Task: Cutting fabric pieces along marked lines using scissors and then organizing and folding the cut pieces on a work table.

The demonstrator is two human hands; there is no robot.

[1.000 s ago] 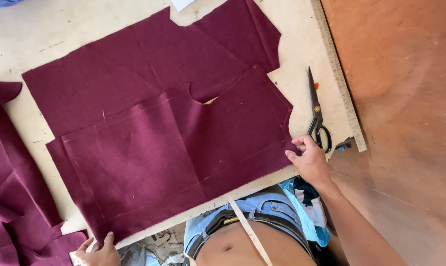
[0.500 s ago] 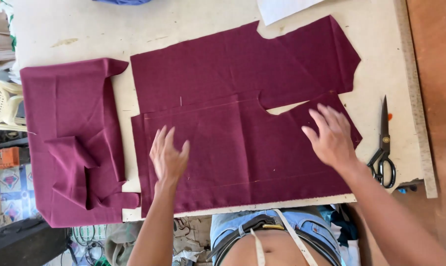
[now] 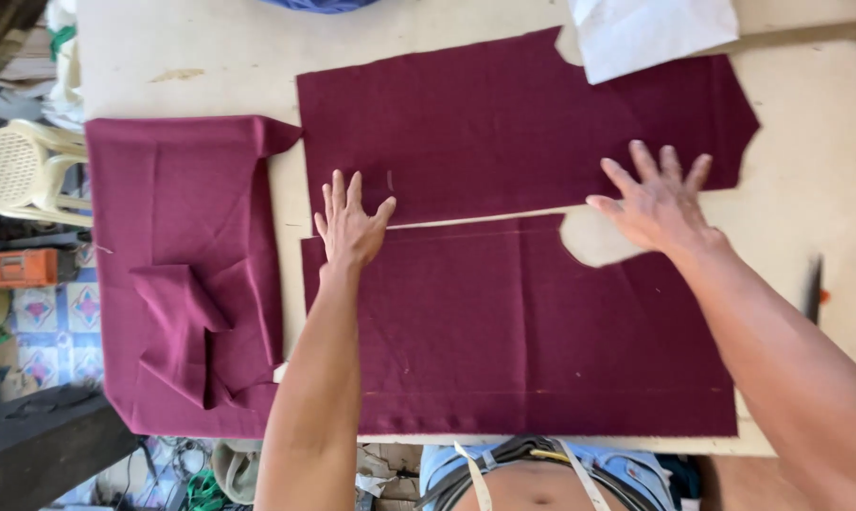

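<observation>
Maroon cut fabric pieces (image 3: 503, 284) lie flat under the spread, empty left hand (image 3: 350, 227) and right hand (image 3: 657, 203).

A pale wooden table (image 3: 210, 47) carries two flat maroon cut pieces (image 3: 503, 132), a rumpled maroon fabric (image 3: 182, 274) overhanging left, and perhaps white paper (image 3: 655, 33) far right.

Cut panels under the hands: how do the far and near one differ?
The far panel lies partly under white paper; the near panel is uncovered. Left hand spans both; right hand rests by the near panel's notch. Both are flat and maroon.
</observation>
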